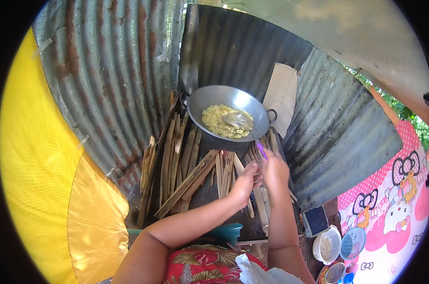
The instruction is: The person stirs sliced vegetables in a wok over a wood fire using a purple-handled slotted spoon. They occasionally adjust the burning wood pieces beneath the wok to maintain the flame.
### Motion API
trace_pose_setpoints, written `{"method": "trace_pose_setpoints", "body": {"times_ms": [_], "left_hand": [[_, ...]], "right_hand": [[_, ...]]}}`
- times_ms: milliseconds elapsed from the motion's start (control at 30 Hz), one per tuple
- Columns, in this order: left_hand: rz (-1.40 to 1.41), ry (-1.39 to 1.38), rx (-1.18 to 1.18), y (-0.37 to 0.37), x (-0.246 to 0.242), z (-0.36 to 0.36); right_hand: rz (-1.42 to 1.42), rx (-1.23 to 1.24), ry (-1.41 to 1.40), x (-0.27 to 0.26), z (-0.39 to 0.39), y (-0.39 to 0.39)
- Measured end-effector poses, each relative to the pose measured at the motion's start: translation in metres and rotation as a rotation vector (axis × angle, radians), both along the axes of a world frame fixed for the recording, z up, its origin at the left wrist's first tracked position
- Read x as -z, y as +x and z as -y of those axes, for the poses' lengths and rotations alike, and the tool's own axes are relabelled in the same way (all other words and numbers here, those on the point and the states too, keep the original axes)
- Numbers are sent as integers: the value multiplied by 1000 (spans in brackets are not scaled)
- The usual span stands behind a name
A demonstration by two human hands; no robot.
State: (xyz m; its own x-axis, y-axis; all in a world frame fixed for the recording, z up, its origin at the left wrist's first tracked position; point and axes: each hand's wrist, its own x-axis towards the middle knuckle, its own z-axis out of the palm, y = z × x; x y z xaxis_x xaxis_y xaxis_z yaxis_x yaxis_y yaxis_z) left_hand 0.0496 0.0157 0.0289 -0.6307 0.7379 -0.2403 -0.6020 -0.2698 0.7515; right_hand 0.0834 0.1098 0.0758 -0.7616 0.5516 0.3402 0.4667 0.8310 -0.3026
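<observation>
My right hand grips the purple handle of a metal skimmer. The skimmer's head rests among many round yellowish slices, which look like banana, in the liquid of a large metal wok. Just left of the right hand is my left hand, its fingers loosely bent and nothing visible in them. Under the wok, split firewood sticks run into a stove opening, where a small red glow shows.
Upright wood pieces lean left of the stove. Corrugated metal sheets surround it, with a cardboard piece at the right. Low right stand a white basin with pale contents and a blue plastic basket. Yellow cloth hangs left.
</observation>
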Motion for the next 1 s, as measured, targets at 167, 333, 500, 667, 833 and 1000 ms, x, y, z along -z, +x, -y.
{"method": "trace_pose_setpoints", "body": {"times_ms": [167,333,500,667,833,1000], "left_hand": [[-45,30,15,-1,-2,1],[-78,21,-37,-2,-3,0],[-84,-19,-95,-12,1,4],[-85,-12,-122,-22,6,8],[-104,-6,-142,-25,3,3],[-82,5,-130,-20,-1,5]], "right_hand": [[34,-43,-14,-7,-2,8],[-156,-11,-67,9,-41,-31],[-236,94,-129,31,-52,-60],[-148,-91,-204,31,-46,-60],[-285,-143,-61,27,-71,-86],[11,-100,-108,26,-41,-95]]}}
